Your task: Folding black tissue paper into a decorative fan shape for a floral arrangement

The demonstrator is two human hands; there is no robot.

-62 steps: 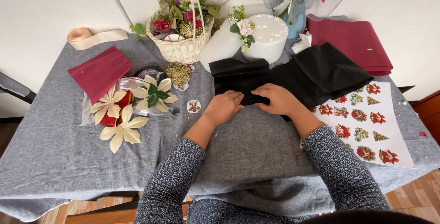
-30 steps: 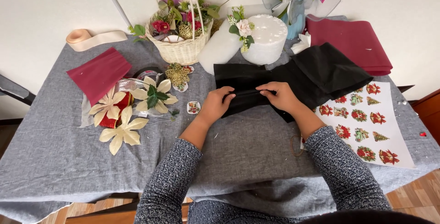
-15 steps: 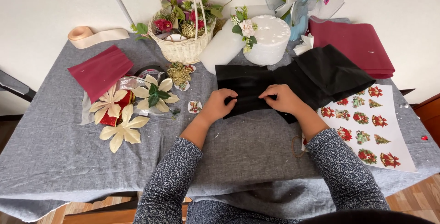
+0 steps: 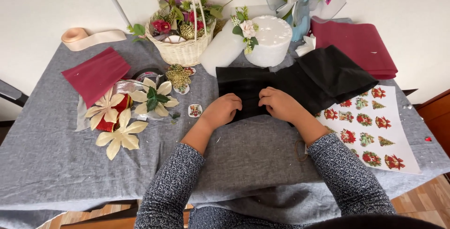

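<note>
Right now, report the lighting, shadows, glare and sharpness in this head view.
Head view: soft, even light, no glare; faint shadows under the left hand and right hand. The black fabric is so dark its folds barely read. Centre sharp; table edges bow slightly from wide-angle distortion.

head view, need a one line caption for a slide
Both hands, left hand and right hand, pinch a black sheet on a grey-clothed table beside a flower basket.

Matt black tissue paper (image 4: 300, 81) lies on coarse grey cloth (image 4: 61, 163), beside a woven wicker basket (image 4: 183, 51).
</note>
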